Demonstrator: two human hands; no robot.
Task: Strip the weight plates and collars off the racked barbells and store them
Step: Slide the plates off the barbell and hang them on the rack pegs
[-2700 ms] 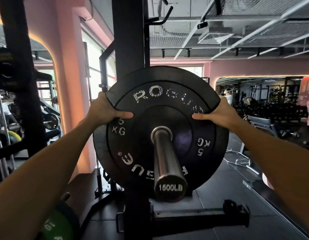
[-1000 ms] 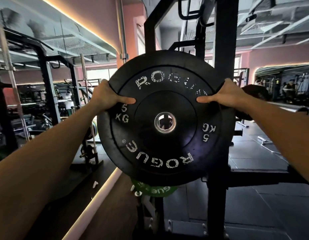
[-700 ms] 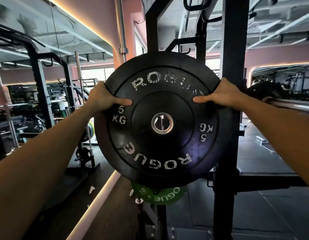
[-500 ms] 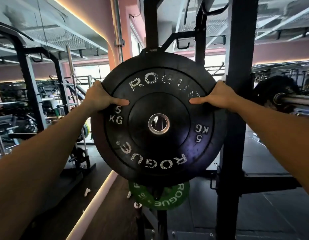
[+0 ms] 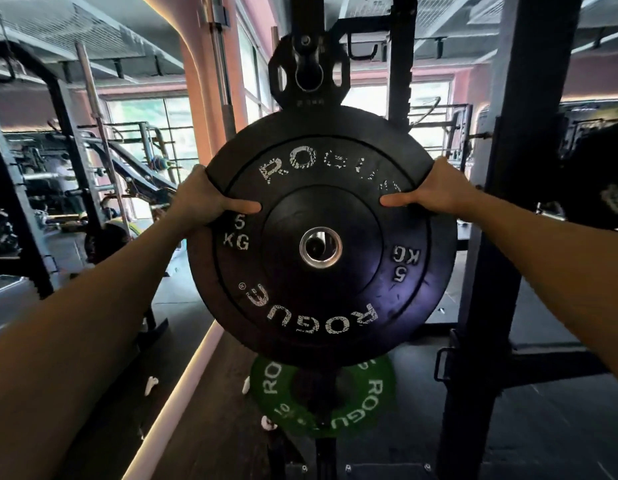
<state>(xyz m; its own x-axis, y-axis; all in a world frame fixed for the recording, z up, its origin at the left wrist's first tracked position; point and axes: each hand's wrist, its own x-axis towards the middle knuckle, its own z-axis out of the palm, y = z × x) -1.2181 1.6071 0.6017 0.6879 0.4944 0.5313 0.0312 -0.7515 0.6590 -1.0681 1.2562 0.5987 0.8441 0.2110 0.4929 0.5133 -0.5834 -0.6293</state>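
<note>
Both hands hold the black 5 kg plate (image 5: 321,237) upright at chest height, face toward the camera: left hand (image 5: 200,199) and right hand (image 5: 435,192) each grip the upper rim, thumbs flat on the face and fingers wrapped behind. The steel-ringed centre hole (image 5: 320,247) looks straight ahead at the rack's storage side, between the small black plate (image 5: 309,69) stored above and the green plate (image 5: 321,396) below; any peg behind is hidden, so alignment can't be confirmed. Plate has worn white ROGUE lettering and a scuffed rubber face.
</note>
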